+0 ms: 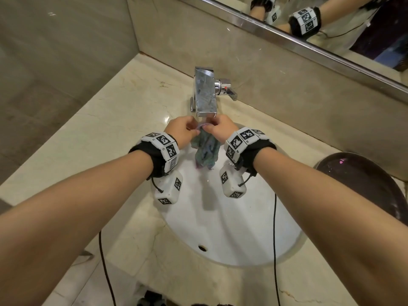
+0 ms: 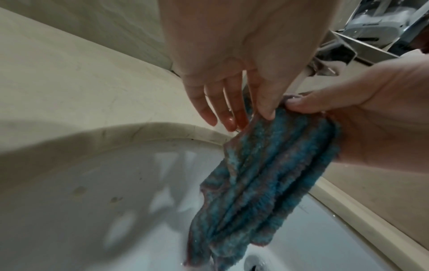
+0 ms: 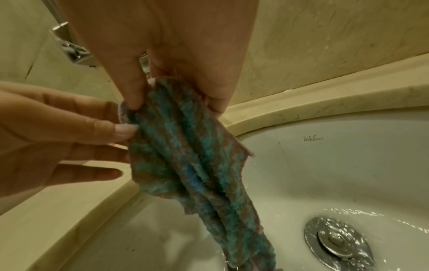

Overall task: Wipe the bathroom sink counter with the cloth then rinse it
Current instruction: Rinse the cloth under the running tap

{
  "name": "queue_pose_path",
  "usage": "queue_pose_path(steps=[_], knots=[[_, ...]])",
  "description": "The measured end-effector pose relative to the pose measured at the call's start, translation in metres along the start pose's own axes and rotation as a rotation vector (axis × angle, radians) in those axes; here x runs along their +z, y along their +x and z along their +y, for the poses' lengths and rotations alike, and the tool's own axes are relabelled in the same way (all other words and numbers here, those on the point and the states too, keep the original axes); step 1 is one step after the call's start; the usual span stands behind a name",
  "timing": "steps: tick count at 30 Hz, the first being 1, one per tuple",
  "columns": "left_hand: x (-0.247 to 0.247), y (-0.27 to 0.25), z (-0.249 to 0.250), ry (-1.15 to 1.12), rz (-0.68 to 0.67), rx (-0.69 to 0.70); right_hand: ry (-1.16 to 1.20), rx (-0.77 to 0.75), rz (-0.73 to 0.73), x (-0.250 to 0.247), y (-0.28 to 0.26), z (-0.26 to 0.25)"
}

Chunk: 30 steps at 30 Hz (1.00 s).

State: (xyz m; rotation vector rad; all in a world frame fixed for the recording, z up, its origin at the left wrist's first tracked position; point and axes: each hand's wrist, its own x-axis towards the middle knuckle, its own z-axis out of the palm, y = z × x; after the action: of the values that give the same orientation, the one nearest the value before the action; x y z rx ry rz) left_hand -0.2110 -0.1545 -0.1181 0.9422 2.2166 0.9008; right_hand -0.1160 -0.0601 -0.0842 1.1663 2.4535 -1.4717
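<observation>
Over sink basin (image 1: pixel 231 217), cloth (image 1: pixel 206 151) hanging lengthwise downward, top pinched in both hands (image 1: pixel 199 129).

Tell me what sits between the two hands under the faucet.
The cloth: left hand and right hand each pinch its top edge, and it hangs into the sink, clearest in the head view.

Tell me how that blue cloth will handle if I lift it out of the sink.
Probably floppy: the cloth hangs in limp folds from the right hand and left hand. Likely heavy for its size and drippy, since it looks soaked, with water rippling at the drain.
</observation>
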Motion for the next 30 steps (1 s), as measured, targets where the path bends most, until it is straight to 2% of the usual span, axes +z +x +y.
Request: queue_pose_path(steps=[7, 12, 16, 22, 26, 30], knots=[[-0.007, 0.001, 0.002, -0.062, 0.05, 0.034, -0.297, 0.037, -0.087, -0.001, 0.007, 0.016], [-0.009, -0.001, 0.0, -0.155, 0.087, 0.016, -0.369, 0.08, 0.063, 0.0, 0.01, 0.022], [-0.01, -0.002, -0.005, -0.125, 0.108, -0.01, -0.227, 0.079, 0.169, 0.0, 0.012, 0.028], [-0.011, -0.006, -0.019, -0.083, 0.1, -0.1, 0.111, 0.033, 0.195, 0.005, 0.008, 0.017], [-0.01, -0.007, -0.018, -0.117, 0.09, -0.121, 0.2, 0.007, 0.104, 0.008, 0.002, 0.004], [-0.006, -0.007, -0.007, -0.127, 0.047, -0.023, 0.225, -0.029, 0.067, 0.011, -0.001, 0.0]])
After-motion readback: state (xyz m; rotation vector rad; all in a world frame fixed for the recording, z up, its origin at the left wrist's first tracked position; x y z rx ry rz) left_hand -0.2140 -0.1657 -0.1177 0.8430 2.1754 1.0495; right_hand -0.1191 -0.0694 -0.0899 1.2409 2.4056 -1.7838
